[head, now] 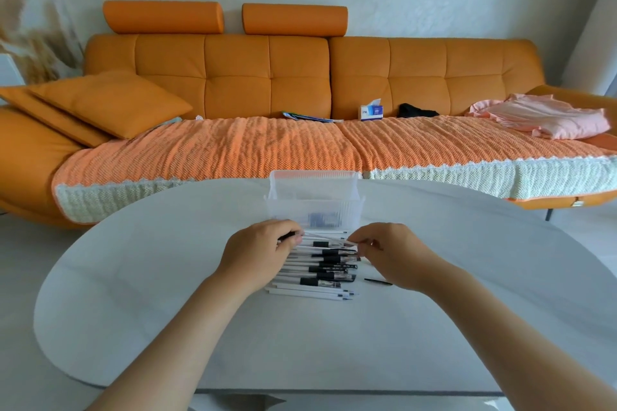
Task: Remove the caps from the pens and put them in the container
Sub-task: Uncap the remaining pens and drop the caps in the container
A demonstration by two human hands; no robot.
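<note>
Cushions [110, 103]: two orange ones, stacked at the 9 o'clock end of the sofa [300, 77]
Table [167, 277]: white, rounded top; both forearms reach across it from 6 o'clock
Left hand [257, 253]: at 9 o'clock of the pen pile, back of the hand up, fingers curled round the left end of the held pen; a short dark tip pokes out at the fingertips
Held pen [325, 237]: thin and white, spanning the gap between the two hands, raised just over the 12 o'clock edge of the pile, its right end a little lower
Pen pile [317, 272]: white barrels with black grips, lying side by side on the table, tips toward 3 o'clock, between the two hands
Container [314, 203]: clear plastic tub, upright at 12 o'clock of the pile and just behind it; dark blue shapes show through its front wall
Right hand [390, 253]: at 3 o'clock of the pile, thumb and fingertips pinching the right end of the held pen; whether they grip a cap cannot be told
Black sliver [377, 281]: thin, loose on the table at 4 o'clock of the pile, just under the right wrist
Tissue box [371, 111]: on the sofa seat, at 12 o'clock beyond the container
Pink cloth [541, 117]: crumpled at the sofa's 3 o'clock end
</note>
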